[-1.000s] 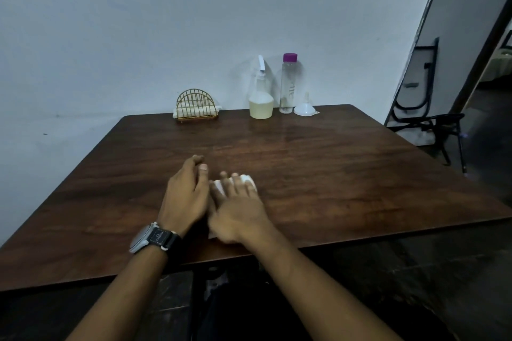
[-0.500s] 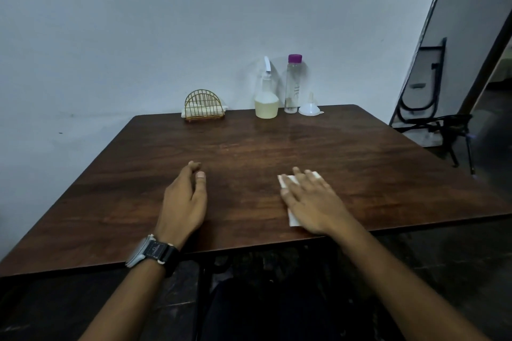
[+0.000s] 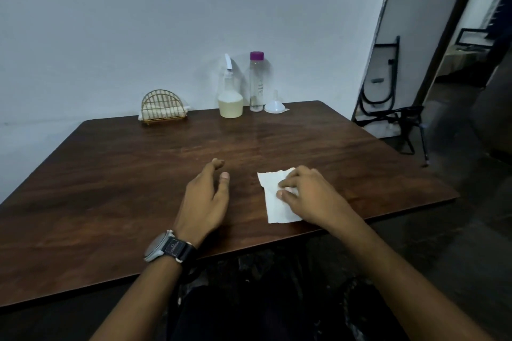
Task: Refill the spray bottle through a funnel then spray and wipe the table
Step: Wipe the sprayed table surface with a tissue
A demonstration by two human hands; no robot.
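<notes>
A thin white paper tissue (image 3: 273,202), a creased rectangle lying lengthwise toward the far edge of the wood-grain desk (image 3: 138,174), is pinched under the bent fingers of the right hand (image 3: 310,196). The left hand (image 3: 205,202) is laid relaxed beside it. The clear plastic spray bottle (image 3: 230,97) is stood upright at the far edge; the lettering on the purple-capped bottle (image 3: 256,83) cannot be read.

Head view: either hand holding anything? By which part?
Left hand holds nothing. Right hand: fingertips sit on the right side of the tissue, which lies flat on the table; pinch or press, cannot tell.
</notes>
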